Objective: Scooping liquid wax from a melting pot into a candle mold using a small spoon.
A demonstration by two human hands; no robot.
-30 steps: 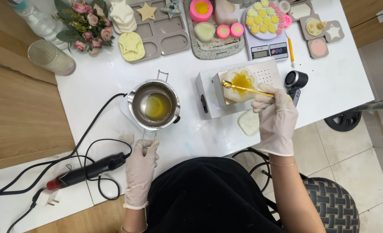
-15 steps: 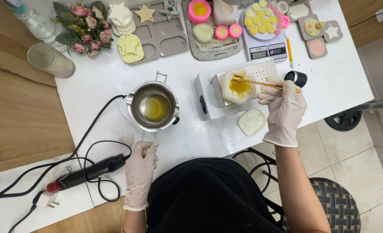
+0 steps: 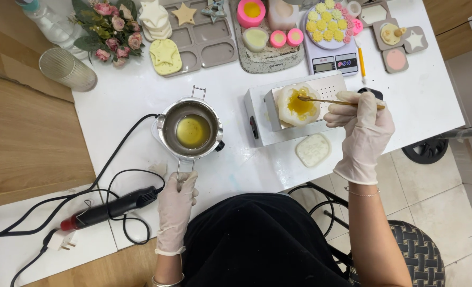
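Observation:
My gloved right hand (image 3: 362, 130) grips a thin gold spoon (image 3: 326, 100) whose tip rests in yellow liquid inside a white flower-shaped mould (image 3: 297, 105). The mould sits on a white flat box-shaped device (image 3: 257, 119). My gloved left hand (image 3: 176, 204) holds the wire handle of a steel melting pot (image 3: 191, 130), which contains yellow liquid and stands on a white base with a black cord. A pale flat wax piece (image 3: 313, 150) lies near the table edge, just below the device.
A black heat gun (image 3: 108, 208) with coiled cord lies lower left. At the back are a grey tray with star shapes (image 3: 199, 37), pink moulds (image 3: 251, 11), a small scale (image 3: 331, 61), a flower bunch (image 3: 108, 26) and a ribbed glass (image 3: 67, 69). A woven stool (image 3: 409, 252) stands lower right.
My right hand has shifted rightward with the spoon, and the spoon's tip has moved from the mould's left rim to its centre. The left hand and pot have stayed put.

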